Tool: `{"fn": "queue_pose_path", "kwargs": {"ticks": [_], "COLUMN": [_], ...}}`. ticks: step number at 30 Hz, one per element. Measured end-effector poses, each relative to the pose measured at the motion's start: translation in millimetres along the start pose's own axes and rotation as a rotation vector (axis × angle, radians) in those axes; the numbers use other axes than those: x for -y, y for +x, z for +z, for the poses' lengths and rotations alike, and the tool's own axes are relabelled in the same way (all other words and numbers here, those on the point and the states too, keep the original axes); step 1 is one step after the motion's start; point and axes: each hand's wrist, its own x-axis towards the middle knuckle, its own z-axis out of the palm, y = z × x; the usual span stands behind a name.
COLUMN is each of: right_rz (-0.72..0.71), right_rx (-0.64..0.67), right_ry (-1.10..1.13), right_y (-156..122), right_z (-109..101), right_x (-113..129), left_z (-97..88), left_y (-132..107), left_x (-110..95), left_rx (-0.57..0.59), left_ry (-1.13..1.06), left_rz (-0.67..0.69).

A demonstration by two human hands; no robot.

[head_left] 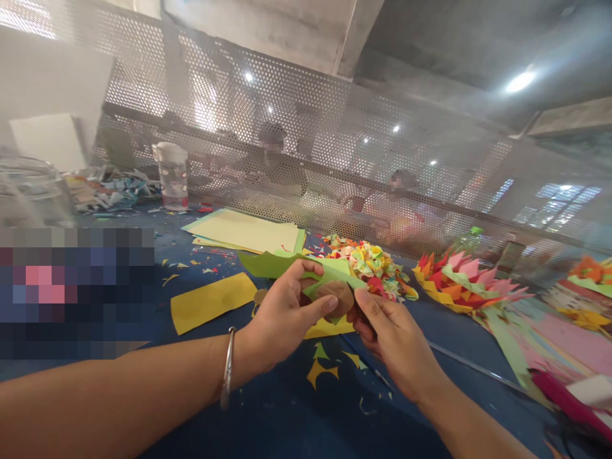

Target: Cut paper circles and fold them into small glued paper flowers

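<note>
My left hand (pixel 285 312) and my right hand (pixel 391 331) meet above the blue table (pixel 287 414), both pinched on a green paper piece (pixel 287 264) with a small brown disc (pixel 339 298) against it. The green paper stretches left from my fingers, folded over the disc. A metal bangle (pixel 228 366) circles my left wrist. A yellow paper sheet (pixel 213 301) lies flat just left of my left hand, and more yellow paper shows under the hands.
A pile of multicoloured paper flowers (pixel 370 261) lies behind the hands; spiky red, orange and pink paper pieces (pixel 466 287) lie to the right. Pale yellow sheets (pixel 248 231), a bottle (pixel 171 175), scraps and a perforated metal screen (pixel 335 146) stand behind. Other people sit beyond it.
</note>
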Motion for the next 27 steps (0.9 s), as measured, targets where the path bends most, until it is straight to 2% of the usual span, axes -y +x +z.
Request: {"fn": "queue_pose_path", "kwargs": {"ticks": [3, 12, 27], "right_rz": [-0.002, -0.001, 0.017], "right_rx": [0.003, 0.002, -0.025], "right_ry": [-0.002, -0.005, -0.016], "right_y": [-0.5, -1.1, -1.6], "right_z": [-0.9, -0.7, 1.7], "right_x": [0.1, 0.3, 2.9], "left_z": [0.1, -5.4, -3.7], "left_y": [0.5, 1.3, 1.0], "left_x": [1.8, 2.8, -0.2], "left_rx": [0.016, 0.046, 0.102], "left_ry": [-0.031, 0.078, 0.051], "left_rz": [0.011, 0.064, 0.069]}}
